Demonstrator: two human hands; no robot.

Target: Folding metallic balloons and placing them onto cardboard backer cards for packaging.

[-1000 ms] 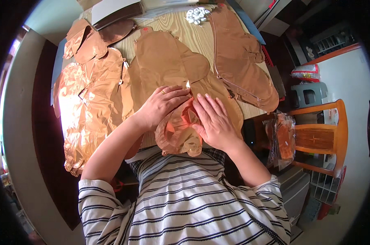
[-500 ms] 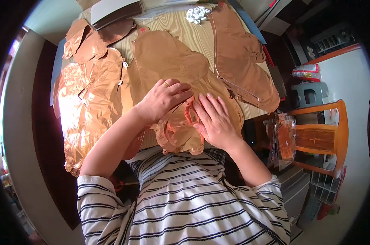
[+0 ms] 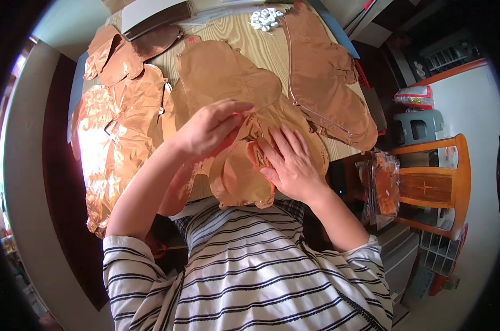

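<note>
A flat copper-coloured foil balloon [image 3: 241, 182] lies at the table's near edge, on top of a larger flat foil piece [image 3: 217, 69]. My left hand [image 3: 211, 129] is raised at its upper left part, fingers bent and close together around a lifted fold of the foil; thumb and fingertips are partly hidden. Pressed flat on the foil, my right hand [image 3: 291, 163] has its fingers spread and holds nothing. Between the hands, beside my right thumb and forefinger, a narrow orange-red fold [image 3: 254, 153] stands up from the foil.
Shiny crumpled foil [image 3: 123, 149] covers the table's left side; a long flat foil balloon [image 3: 321, 77] lies at right. Small white pieces [image 3: 265, 19] are heaped at the back near a white box [image 3: 156, 16]. A wooden chair [image 3: 429, 187] with bagged foil [image 3: 385, 185] stands right.
My left hand has risen and shifted a little left, pulling up a fold of foil. The foil near my body has spread smoother. My right hand has barely moved.
</note>
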